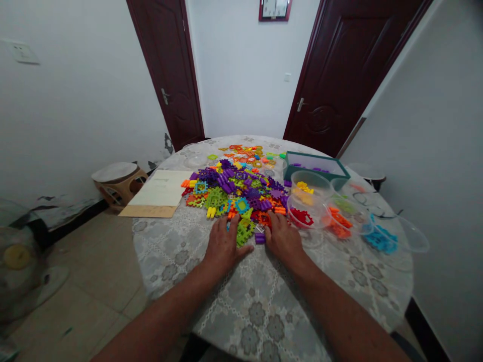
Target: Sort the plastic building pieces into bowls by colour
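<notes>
A heap of colourful plastic building pieces, mostly purple, green and orange, lies in the middle of the round table. At its near edge my left hand rests with fingers apart and thumb out, beside a lime green piece. My right hand reaches to the heap's near right edge, its fingertips at a red square piece. Between the hands lies a small purple piece. Neither hand visibly lifts anything, though the fingertips are partly hidden among the pieces.
Clear tubs to the right hold yellow pieces, red pieces, orange pieces and blue pieces. Behind them stands a green box with purple pieces. A paper-covered board lies left; orange pieces are spread at the back.
</notes>
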Action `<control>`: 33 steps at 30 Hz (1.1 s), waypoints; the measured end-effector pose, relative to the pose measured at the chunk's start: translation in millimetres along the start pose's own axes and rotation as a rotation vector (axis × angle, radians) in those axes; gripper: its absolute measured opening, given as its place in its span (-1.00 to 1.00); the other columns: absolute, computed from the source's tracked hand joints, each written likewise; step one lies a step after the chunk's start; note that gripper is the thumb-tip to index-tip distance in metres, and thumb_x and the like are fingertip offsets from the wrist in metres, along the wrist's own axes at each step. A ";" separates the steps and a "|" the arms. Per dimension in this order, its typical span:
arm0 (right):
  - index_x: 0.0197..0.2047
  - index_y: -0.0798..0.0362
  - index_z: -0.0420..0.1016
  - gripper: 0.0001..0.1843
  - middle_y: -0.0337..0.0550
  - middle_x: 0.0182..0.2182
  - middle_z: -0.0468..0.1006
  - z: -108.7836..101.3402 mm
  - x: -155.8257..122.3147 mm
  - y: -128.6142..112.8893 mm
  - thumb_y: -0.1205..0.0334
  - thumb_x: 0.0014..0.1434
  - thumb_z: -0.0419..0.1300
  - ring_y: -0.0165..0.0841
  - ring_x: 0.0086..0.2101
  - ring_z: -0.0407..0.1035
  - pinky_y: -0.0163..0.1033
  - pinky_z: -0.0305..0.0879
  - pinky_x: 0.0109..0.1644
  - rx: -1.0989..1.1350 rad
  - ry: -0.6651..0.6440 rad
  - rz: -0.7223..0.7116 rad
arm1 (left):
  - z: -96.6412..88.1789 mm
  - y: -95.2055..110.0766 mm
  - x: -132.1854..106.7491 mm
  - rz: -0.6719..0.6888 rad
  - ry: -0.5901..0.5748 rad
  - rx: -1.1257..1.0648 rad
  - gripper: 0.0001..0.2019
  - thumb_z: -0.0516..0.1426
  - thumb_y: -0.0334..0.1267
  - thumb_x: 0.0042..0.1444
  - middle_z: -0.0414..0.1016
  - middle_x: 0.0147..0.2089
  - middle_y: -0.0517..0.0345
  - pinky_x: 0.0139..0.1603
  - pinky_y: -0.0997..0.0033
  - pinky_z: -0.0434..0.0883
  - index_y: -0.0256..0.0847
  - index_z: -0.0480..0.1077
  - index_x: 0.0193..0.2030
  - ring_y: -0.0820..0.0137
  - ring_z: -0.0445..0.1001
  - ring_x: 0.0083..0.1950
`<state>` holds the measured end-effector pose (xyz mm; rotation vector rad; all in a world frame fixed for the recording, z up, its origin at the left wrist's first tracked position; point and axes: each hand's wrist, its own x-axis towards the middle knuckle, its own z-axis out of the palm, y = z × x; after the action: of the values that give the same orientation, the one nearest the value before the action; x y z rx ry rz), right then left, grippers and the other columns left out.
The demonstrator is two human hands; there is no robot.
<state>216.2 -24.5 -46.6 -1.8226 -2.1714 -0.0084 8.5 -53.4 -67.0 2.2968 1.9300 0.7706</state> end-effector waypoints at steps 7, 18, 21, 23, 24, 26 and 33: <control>0.39 0.02 0.34 -0.47 0.15 0.22 0.48 0.9 0.9 -1.3 0.10 0.40 0.13 -0.10 0.02 0.51 -0.14 0.42 -0.05 0.058 -0.046 -0.041 | -1.8 -7.2 11.8 0.043 0.082 0.077 -0.45 0.27 -0.07 0.17 0.41 0.15 -0.22 0.21 -0.06 0.35 -0.19 0.39 0.27 -0.03 0.38 0.18; 0.17 0.05 0.47 -0.63 0.06 0.09 0.56 -8.5 2.2 -17.7 0.14 0.35 0.19 -0.16 0.03 0.48 -0.15 0.36 0.05 0.261 -0.125 -0.099 | 3.2 -17.5 23.9 0.139 0.180 -0.018 -0.65 0.12 -0.05 0.34 0.54 0.02 -0.16 0.19 -0.05 0.37 -0.18 0.44 0.14 0.01 0.48 0.10; 0.09 0.05 0.48 -0.71 0.03 0.03 0.57 -7.6 2.2 -25.3 0.18 0.34 0.17 -0.18 -0.05 0.50 -0.16 0.35 -0.02 0.272 -0.135 -0.104 | 7.1 -23.9 28.0 0.177 0.183 -0.046 -0.69 0.09 -0.05 0.36 0.55 0.00 -0.13 0.15 -0.07 0.39 -0.13 0.43 0.12 0.01 0.50 0.08; 0.08 0.04 0.47 -0.73 0.00 0.02 0.57 -6.5 2.6 -27.1 0.20 0.34 0.16 -0.19 -0.06 0.49 -0.17 0.34 -0.04 0.292 -0.114 -0.100 | 8.9 -26.9 29.6 0.186 0.186 -0.047 -0.70 0.07 -0.03 0.37 0.55 -0.02 -0.13 0.12 -0.07 0.41 -0.13 0.43 0.09 0.01 0.51 0.06; 0.06 0.04 0.47 -0.74 -0.01 0.00 0.58 -6.2 2.8 -27.1 0.20 0.34 0.16 -0.19 -0.06 0.49 -0.18 0.33 -0.04 0.304 -0.104 -0.097 | 9.6 -27.5 30.0 0.184 0.189 -0.046 -0.69 0.08 0.00 0.37 0.54 -0.03 -0.12 0.11 -0.07 0.42 -0.13 0.42 0.08 0.00 0.51 0.04; -0.01 0.04 0.47 -0.80 -0.03 -0.04 0.59 -5.8 3.2 -26.2 0.19 0.33 0.17 -0.20 -0.08 0.49 -0.20 0.32 -0.08 0.324 -0.098 -0.097 | 11.0 -27.2 30.4 0.182 0.193 -0.057 -0.64 0.10 0.06 0.34 0.52 -0.04 -0.12 0.10 -0.06 0.44 -0.15 0.40 0.07 0.00 0.51 0.03; -0.11 0.01 0.44 -0.89 -0.11 -0.12 0.60 -3.5 0.8 -25.7 0.28 0.29 0.14 -0.26 -0.17 0.47 -0.24 0.22 -0.17 0.393 -0.088 -0.127 | 13.4 -14.2 34.1 0.071 0.153 -0.231 -0.48 0.22 0.10 0.20 0.46 0.08 -0.11 0.17 -0.05 0.47 -0.17 0.35 0.17 0.01 0.49 0.14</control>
<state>192.1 -29.4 -38.2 -1.4890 -2.1548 0.4465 4.2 -14.7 -72.0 2.2353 1.7150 1.1417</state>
